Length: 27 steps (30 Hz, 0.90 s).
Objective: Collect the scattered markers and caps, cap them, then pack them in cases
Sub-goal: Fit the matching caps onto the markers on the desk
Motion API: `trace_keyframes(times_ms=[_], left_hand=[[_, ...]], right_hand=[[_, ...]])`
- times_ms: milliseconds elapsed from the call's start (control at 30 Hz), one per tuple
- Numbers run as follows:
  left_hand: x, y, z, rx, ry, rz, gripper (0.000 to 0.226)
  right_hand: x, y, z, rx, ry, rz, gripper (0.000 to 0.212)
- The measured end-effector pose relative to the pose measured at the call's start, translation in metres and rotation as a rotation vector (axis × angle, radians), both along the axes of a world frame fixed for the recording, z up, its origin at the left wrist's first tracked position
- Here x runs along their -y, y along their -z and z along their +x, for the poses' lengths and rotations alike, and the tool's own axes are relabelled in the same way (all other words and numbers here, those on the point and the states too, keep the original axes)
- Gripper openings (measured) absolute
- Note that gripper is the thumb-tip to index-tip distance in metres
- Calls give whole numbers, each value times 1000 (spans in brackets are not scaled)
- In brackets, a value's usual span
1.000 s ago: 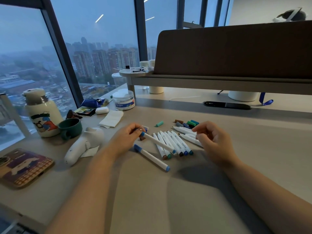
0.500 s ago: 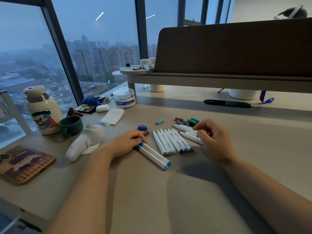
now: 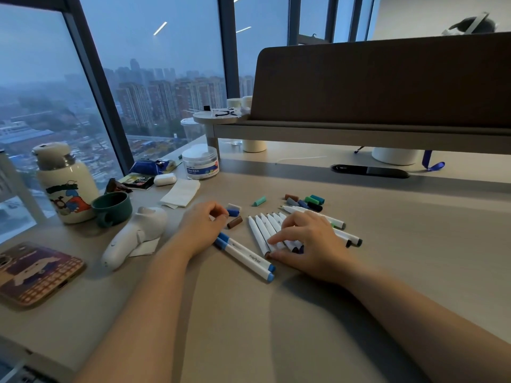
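Two capped blue markers (image 3: 243,255) lie side by side on the desk (image 3: 276,327). My left hand (image 3: 203,226) rests over their far ends, fingers loosely curled, fingertips just short of a loose blue cap (image 3: 233,212); a brown cap (image 3: 235,222) lies beside it. A row of several uncapped white markers (image 3: 261,230) lies in the middle. My right hand (image 3: 307,244) lies spread over their near ends, thumb and index finger by the brown-tipped one. More markers (image 3: 347,239) stick out to the hand's right. A mint cap (image 3: 259,201) and a cluster of caps (image 3: 305,201) lie behind.
At left stand a white bottle (image 3: 66,183), a green mug (image 3: 112,207), a white handheld device (image 3: 132,236) and a phone (image 3: 33,275). A folded tissue (image 3: 181,192) and a plastic jar (image 3: 200,161) sit behind. A raised shelf (image 3: 359,134) spans the back.
My left hand laid its blue marker down beside the other one and curled toward the blue cap. My right hand moved left from the far markers onto the row's near ends.
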<state>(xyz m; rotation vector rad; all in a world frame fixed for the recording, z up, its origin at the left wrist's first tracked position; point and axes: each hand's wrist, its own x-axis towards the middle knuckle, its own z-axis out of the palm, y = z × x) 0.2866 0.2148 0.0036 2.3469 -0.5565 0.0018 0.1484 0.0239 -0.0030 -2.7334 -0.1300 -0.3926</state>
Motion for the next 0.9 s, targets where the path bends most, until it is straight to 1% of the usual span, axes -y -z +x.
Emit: trace_keyframes(times_ms=[67,167,433,633,767,833,900], left_hand=[[5,2,1,80,-50,-36,5],[10,5,2,135,-82,-58,6],[18,8,0,135,-79,-85,7],[21,6,-2,149,-66,-113,6],[23,7,-4,144,-46,-98,5],[24,7,-3,154,-37,-95,5],[23,7,-3,155,-37,-105,5]], right_hand=[[2,1,0,1,14,11,30],[6,4,0,22,43,1,32],[6,1,-1,25,74,-110,37],[3,1,0,82,70,-210,23],[4,0,1,85,81,-250,27],[4,1,2,94,97,-255,28],[6,1,3,157,132,-212,26]])
